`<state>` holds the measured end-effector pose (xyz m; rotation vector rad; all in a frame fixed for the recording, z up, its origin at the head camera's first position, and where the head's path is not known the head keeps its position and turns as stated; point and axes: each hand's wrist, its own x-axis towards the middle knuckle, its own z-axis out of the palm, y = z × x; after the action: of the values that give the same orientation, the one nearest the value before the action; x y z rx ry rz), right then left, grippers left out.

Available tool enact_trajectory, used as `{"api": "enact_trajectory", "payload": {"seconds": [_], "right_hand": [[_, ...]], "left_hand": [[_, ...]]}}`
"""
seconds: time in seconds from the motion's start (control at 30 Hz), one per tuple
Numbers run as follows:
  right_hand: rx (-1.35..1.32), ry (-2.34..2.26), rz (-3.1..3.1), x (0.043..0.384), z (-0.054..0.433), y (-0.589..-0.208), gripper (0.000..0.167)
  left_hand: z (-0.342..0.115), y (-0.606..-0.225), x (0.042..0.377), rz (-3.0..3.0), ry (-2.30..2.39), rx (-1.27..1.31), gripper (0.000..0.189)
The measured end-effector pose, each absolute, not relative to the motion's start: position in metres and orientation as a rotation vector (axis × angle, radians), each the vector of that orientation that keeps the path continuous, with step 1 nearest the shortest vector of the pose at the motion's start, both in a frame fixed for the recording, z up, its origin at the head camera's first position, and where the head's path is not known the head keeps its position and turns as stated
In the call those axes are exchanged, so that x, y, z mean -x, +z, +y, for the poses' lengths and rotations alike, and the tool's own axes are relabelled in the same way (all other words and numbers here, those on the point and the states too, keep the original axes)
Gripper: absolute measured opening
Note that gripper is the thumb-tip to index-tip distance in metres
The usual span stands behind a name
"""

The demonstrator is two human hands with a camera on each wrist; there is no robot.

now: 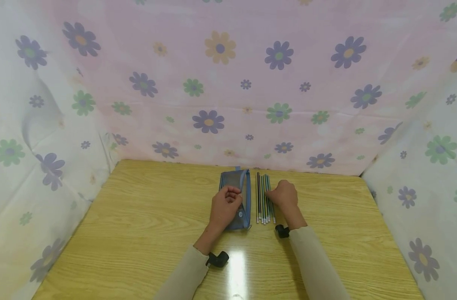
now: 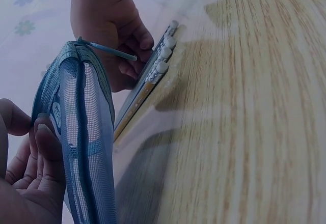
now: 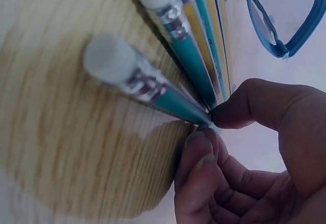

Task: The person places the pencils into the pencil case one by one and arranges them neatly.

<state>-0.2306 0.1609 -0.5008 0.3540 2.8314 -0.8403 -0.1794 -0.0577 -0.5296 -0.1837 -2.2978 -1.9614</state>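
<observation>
A blue mesh zip pencil case (image 1: 233, 225) lies on the table, its zipped side toward the pencils. My left hand (image 1: 224, 210) pinches the case's edge between thumb and fingers; the left wrist view shows the mesh case (image 2: 86, 132) beside those fingers. Just right of the case, several pencils (image 1: 263, 200) lie side by side with their white eraser ends toward me. My right hand (image 1: 286, 196) is at the row's right side. In the right wrist view its thumb and fingertips pinch a teal pencil (image 3: 173, 102) a little apart from the others.
The wood-grain table (image 1: 157, 233) reaches back to a pink flowered cloth (image 1: 243, 91). Similar pale cloth hangs on both sides. Black wrist cameras sit at the left wrist (image 1: 218, 259) and right wrist (image 1: 282, 231).
</observation>
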Motion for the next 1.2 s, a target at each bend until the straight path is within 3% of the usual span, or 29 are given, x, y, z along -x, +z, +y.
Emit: {"api": "enact_trajectory", "payload": {"seconds": [0.53,0.87,1.2], "right_hand": [[-0.319,-0.782,2.864,0.228,0.161,-0.503,0.042],[-0.3,-0.845,2.868,0.227,0.16,-0.498,0.04],[-0.244,-1.03,2.817,0.223,0.155,-0.491,0.052]], "left_hand": [[-0.057,-0.528,0.178,-2.291,-1.965,0.186,0.009],[-0.056,-0.529,0.178,-2.241,-1.97,0.184,0.012],[-0.057,-0.529,0.18,-2.263,-1.967,0.192,0.01]]}}
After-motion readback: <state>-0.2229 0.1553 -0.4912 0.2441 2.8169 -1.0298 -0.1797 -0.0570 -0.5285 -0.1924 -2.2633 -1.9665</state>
